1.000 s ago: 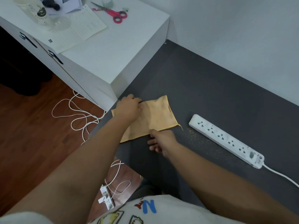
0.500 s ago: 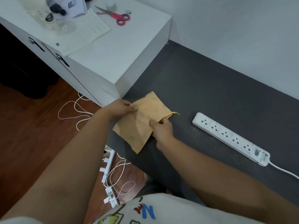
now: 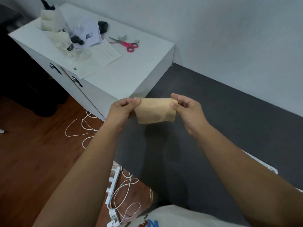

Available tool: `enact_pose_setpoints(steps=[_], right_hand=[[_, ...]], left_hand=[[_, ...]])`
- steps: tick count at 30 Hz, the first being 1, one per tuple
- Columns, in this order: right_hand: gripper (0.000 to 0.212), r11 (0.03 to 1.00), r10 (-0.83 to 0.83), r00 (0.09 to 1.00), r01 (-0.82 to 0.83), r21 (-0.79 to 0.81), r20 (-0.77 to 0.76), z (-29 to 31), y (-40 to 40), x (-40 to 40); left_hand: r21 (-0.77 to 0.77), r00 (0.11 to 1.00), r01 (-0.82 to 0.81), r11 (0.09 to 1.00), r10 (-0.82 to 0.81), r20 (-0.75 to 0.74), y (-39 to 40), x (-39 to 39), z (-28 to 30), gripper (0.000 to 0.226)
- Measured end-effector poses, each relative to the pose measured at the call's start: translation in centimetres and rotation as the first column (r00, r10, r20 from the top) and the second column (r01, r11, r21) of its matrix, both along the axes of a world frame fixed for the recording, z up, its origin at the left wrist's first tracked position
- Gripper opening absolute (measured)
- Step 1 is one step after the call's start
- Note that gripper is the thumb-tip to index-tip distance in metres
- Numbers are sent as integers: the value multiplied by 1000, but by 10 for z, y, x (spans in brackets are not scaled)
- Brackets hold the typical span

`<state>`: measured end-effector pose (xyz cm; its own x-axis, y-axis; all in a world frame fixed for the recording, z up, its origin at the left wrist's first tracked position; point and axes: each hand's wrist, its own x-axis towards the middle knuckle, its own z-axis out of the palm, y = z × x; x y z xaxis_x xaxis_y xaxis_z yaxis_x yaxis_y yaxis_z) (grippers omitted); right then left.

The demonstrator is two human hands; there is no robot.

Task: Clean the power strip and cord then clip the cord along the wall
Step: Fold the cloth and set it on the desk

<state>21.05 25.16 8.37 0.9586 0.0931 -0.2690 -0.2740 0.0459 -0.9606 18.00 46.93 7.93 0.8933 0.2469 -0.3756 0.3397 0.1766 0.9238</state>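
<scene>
Tan cloth (image 3: 155, 110) pinched by left hand (image 3: 120, 112), right hand (image 3: 188, 112) | power strip (image 3: 268, 168) mostly hidden behind forearm

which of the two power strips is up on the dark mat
The power strip peeking out behind the right forearm lies on the dark mat; the other strip lies on the wooden floor among white cords.

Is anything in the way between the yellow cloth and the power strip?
Mostly the person's own right arm: it covers nearly all of the power strip on the dark mat. Both hands hold the cloth up. Nothing else visible lies between.
</scene>
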Motion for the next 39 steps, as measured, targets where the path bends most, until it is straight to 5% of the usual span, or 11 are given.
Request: enact_pose_setpoints(steps=[2, 5, 9, 11, 16, 20, 23, 27, 32, 36, 39], right_hand=[[40, 977, 128, 991, -120, -178, 34, 4, -4, 5], [40, 786, 288, 951, -169, -595, 110, 9, -3, 7], [20, 718, 333, 922, -113, -687, 197, 15, -3, 6], [17, 781, 316, 931, -146, -607, 183, 13, -6, 6], [5, 974, 206, 978, -208, -87, -34, 19, -11, 6], [17, 960, 133, 953, -57, 274, -270, 10, -11, 0], [24, 944, 90, 901, 59, 326, -425, -9, -10, -11], [26, 996, 5, 870, 39, 80, -493, -41, -9, -32], [10, 969, -21, 886, -97, -228, -464, -80, -6, -50], [19, 715, 146, 956, -281, -640, -256, -93, -4, -51], [45, 473, 346, 937, -208, -856, -36, -96, -5, -52]], left_hand=[[6, 998, -52, 999, 52, 34, 0, 5, 11, 13], [12, 993, -87, 996, 85, 87, 1, 9, 20, 20], [46, 977, -92, 995, 82, 196, -2, 8, 22, 17], [21, 971, -56, 998, 50, 232, -5, 6, 23, 14], [-120, 952, -1, 993, 38, 303, -13, 0, 25, 40], [-99, 962, 102, 990, -73, 261, -21, -8, 19, 57], [84, 972, 176, 981, -187, 145, -20, -15, 8, 65], [282, 936, 350, 893, -345, -68, -12, -27, -18, 72], [406, 870, 493, 769, -436, -230, -6, -44, -67, 31], [630, 820, 557, 541, -480, -313, -4, -47, -87, 42], [748, 827, 520, 412, -462, -321, -7, -47, -94, 48]])
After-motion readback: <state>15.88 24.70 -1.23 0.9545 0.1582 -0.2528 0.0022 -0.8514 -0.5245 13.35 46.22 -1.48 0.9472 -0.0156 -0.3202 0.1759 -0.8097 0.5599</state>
